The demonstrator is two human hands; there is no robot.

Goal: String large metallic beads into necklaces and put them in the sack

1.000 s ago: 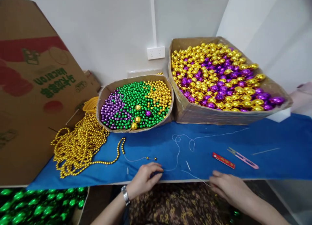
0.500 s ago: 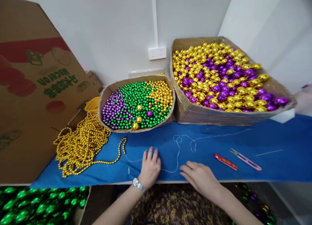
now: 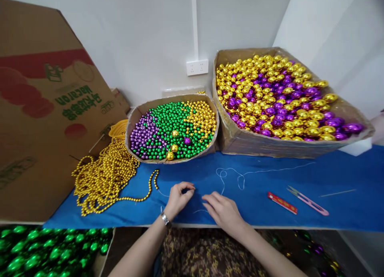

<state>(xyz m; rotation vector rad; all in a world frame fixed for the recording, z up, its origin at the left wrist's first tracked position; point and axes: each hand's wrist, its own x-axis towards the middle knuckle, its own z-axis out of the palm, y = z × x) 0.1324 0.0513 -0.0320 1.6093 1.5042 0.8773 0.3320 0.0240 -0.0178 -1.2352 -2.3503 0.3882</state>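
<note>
My left hand (image 3: 178,199), a silver watch at its wrist, is closed in a pinch above the blue cloth. A thin clear thread (image 3: 162,194) runs from the end of a gold bead strand (image 3: 151,185) towards this hand; the bit in the fingertips is barely visible. My right hand (image 3: 224,213) lies just to the right, fingers bent and thumb a little apart. Thread passes beneath or beside it, with a short length showing left of its thumb. More thread (image 3: 241,181) lies in loose loops beyond the right hand.
A pile of gold bead strands (image 3: 105,177) lies left, beside a large carton (image 3: 33,149). Two cardboard boxes, one of small beads (image 3: 172,125) and one of larger beads (image 3: 276,97), stand behind. Right are a red packet (image 3: 282,203), pink-handled snips (image 3: 313,204) and a needle (image 3: 337,193).
My left hand has gone from fingers spread on the cloth to a pinch, raised slightly. My right hand has moved left, closer to it and over the thread. The view has shifted slightly.
</note>
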